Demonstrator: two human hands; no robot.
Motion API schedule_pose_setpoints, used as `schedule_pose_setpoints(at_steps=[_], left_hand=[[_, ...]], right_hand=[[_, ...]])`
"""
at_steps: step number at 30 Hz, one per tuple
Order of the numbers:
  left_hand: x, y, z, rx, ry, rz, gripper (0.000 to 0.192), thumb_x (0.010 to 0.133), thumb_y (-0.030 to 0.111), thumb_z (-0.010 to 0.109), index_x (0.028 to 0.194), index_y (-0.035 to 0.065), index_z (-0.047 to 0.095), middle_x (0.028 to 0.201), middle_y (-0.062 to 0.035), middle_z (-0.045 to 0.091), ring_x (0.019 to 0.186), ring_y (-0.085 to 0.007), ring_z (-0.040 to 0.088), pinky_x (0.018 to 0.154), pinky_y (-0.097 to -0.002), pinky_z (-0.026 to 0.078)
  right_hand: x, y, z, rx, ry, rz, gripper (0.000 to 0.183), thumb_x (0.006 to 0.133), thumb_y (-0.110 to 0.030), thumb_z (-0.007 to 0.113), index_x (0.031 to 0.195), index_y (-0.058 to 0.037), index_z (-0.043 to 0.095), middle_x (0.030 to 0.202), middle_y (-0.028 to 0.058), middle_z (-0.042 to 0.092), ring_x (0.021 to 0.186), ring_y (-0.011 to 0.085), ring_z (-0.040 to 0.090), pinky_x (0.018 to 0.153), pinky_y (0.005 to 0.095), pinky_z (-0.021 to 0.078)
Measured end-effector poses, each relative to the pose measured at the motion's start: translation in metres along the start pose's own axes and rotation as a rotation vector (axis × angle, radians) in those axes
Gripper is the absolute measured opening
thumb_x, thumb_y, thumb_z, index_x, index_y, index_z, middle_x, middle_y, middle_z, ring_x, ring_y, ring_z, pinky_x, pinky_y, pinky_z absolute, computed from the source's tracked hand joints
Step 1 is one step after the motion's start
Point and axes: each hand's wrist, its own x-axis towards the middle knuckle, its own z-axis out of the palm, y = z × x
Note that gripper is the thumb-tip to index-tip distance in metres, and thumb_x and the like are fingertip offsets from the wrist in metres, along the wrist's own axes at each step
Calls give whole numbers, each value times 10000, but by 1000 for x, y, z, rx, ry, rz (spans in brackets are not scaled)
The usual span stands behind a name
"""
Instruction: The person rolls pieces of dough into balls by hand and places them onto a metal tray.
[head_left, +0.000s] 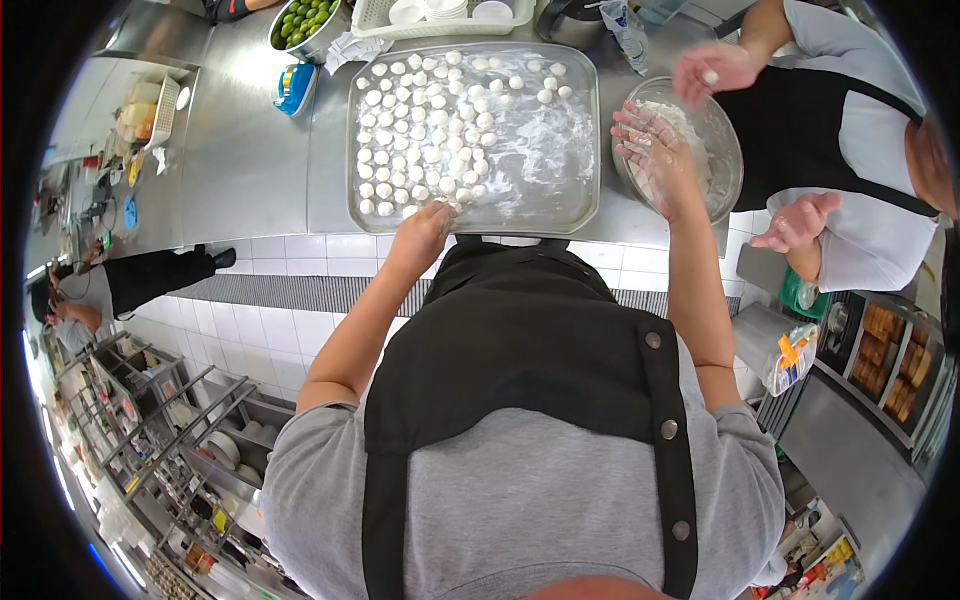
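Many small white dough balls (442, 118) lie on a floured metal tray (555, 214), mostly over its left and middle parts. At the tray's front edge, my left hand (424, 234) reaches among the nearest balls. Its fingertips are bent down, and whether they hold a ball is hidden. My right hand (660, 161) is over a large bowl (731, 176) to the right of the tray. Its palm is turned up, with flour on the spread fingers and nothing visible in it. White flour or dough (694, 135) shows inside the bowl behind that hand.
Across the bowl, a co-worker's hand (716, 71) has a small dough ball on its palm. Behind the tray stand a pot of green limes (306, 26) and a white plastic basket (442, 30). A blue-and-white package (296, 90) lies left of the tray.
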Motion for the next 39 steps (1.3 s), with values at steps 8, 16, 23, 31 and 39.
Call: schedule_pose_setpoints(at_steps=[8, 16, 23, 31, 39], left_hand=[[11, 13, -7, 167, 69, 158, 156, 799, 37, 662, 949, 83, 664, 912, -67, 656, 911, -285, 644, 725, -403, 545], [14, 23, -10, 97, 124, 166, 156, 775, 42, 728, 914, 88, 675, 950, -56, 642, 817, -272, 663, 661, -384, 540], [77, 72, -11, 9, 78, 424, 184, 780, 132, 776, 935, 92, 685, 976, -69, 637, 837, -273, 661, 641, -373, 542], [174, 146, 57, 44, 41, 868, 447, 864, 87, 644, 1308, 80, 591, 1393, -130, 521, 1313, -300, 501, 1027, -370, 501], [173, 137, 82, -52, 28, 738, 474, 829, 35, 616, 1302, 73, 610, 1379, -133, 543, 1303, -286, 523, 1031, -366, 501]], right_hand=[[-5, -3, -28, -63, 70, -2, 431, 962, -82, 528, 1389, -19, 517, 1298, 132, 612, 1129, 190, 609, 938, 320, 494], [11, 36, -96, -1422, 365, -95, 473, 928, -127, 574, 1392, -59, 509, 1399, 208, 533, 1315, 383, 480, 1108, 436, 379], [47, 32, -81, -1454, -39, -141, 614, 907, -258, 643, 1443, -35, 444, 1513, 211, 398, 1426, 344, 348, 1169, 418, 321], [72, 45, -55, -1697, 12, -101, 716, 766, -341, 795, 1343, -1, 541, 1397, 227, 522, 1344, 331, 460, 1123, 378, 382], [75, 63, -72, -1510, 17, -361, 417, 744, -222, 780, 1106, -35, 693, 1230, 185, 635, 1174, 343, 587, 1036, 391, 458]])
